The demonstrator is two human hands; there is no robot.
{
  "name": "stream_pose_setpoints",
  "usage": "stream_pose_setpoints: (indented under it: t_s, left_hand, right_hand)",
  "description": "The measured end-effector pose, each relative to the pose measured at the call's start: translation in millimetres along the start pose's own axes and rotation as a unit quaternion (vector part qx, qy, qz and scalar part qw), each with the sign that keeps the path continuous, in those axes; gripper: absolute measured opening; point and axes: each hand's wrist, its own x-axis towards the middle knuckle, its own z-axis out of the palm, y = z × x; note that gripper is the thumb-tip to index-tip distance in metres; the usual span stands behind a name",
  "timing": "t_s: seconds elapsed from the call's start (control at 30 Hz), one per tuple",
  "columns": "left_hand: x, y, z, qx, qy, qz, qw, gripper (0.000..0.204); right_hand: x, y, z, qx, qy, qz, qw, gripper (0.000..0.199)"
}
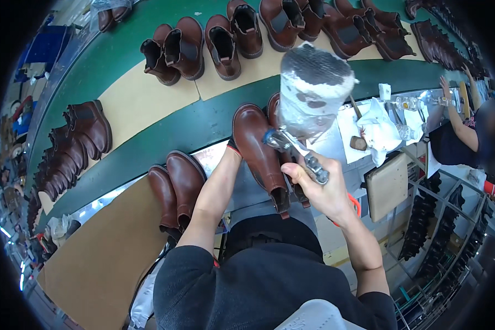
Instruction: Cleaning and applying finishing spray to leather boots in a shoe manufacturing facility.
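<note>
A brown leather ankle boot (254,140) is in front of me, toe pointing away and opening toward my body. Its mate lies close on its right, partly covered. My left hand (235,145) reaches behind the boot's left side; its fingers are hidden, so its grip does not show. My right hand (324,187) is wrapped round a metal spray gun (297,149), its nozzle end beside the boot. A large cup (315,91) in clear plastic and pale, dark-topped wrapping sits above the gun. An orange-red hose (356,205) shows by my right wrist.
Another brown pair (176,187) stands left on cardboard (102,247). Several boots line the green conveyor (214,107) ahead. Right are a crumpled white cloth (380,132), clear bottles (407,103), a beige pad (388,186) and a metal rack (423,206). A co-worker (459,135) is at far right.
</note>
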Motion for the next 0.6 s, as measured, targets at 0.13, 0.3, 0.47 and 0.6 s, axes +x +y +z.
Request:
stream_pose_setpoints:
  t_s: [0.13,0.3,0.47,0.6]
  left_hand:
    - [-4,-15,-29,-0.016,-0.008,-0.007,1.000,0.027]
    - [-33,-37,-49,0.023,0.045,0.054,0.997,0.028]
    - [-2,23,2,0.189,0.044,0.047,0.980,0.030]
    - [7,58,31,0.330,0.089,0.042,0.939,0.027]
  right_hand:
    - [12,3,-2,0.006,0.033,0.068,0.997,0.030]
    - [-1,64,-42,0.021,0.156,0.023,0.987,0.027]
    - [44,204,-96,0.029,0.275,0.054,0.960,0.026]
    - [68,258,-91,0.071,0.253,0.049,0.964,0.020]
